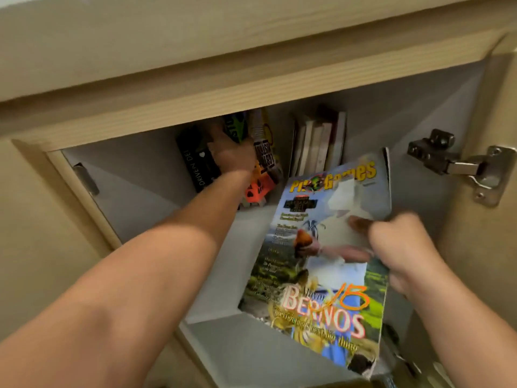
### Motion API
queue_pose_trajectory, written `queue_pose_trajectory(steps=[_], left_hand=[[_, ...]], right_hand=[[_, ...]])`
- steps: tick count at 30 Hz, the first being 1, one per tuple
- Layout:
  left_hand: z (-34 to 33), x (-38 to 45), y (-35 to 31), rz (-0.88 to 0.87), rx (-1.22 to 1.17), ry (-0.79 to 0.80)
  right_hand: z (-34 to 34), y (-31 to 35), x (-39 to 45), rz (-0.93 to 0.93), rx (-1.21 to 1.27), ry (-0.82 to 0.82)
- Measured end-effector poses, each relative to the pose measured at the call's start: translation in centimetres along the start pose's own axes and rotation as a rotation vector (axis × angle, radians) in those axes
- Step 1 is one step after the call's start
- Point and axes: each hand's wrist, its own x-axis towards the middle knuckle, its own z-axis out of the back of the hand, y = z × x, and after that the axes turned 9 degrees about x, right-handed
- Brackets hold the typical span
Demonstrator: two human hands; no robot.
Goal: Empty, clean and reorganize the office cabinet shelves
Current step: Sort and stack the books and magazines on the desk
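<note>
2 bare forearms — no sleeves, rings or watch showing — left hand (233, 155), right hand (402, 247).

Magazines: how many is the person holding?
1. The magazine is gripped at its right edge by the right hand, in front of the cabinet shelf. More may be hidden behind it.

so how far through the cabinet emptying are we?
Partly done: the front of the shelf is bare. In hand: the right hand grips a magazine, while the left hand reaches into the leaning books at the back. Left: those books and the upright row. No cleaning visible.
</note>
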Motion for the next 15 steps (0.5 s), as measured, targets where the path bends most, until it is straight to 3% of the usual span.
queue_pose_trajectory(steps=[4,6,9,11,15], left_hand=[[-3.1,1.4,1.7,-0.065,0.204,-0.199],[-3.7,0.6,1.2,-0.058,0.276,-0.237],[-4.7,-0.1,1.6,-0.006,0.364,-0.415],[-5.1,-0.6,2.5,0.198,0.330,-0.224],[-4.9,-1.1,5.3,0.172,0.232,-0.048]], right_hand=[[-0.1,0.1,-0.6,-0.016,0.049,-0.006],[0.2,-0.1,0.0,0.009,-0.013,-0.043],[0.2,-0.4,0.1,0.097,-0.114,-0.100],[-0.1,-0.5,0.0,0.142,-0.130,-0.134],[-1.9,0.0,0.3,0.271,-0.020,-0.140]])
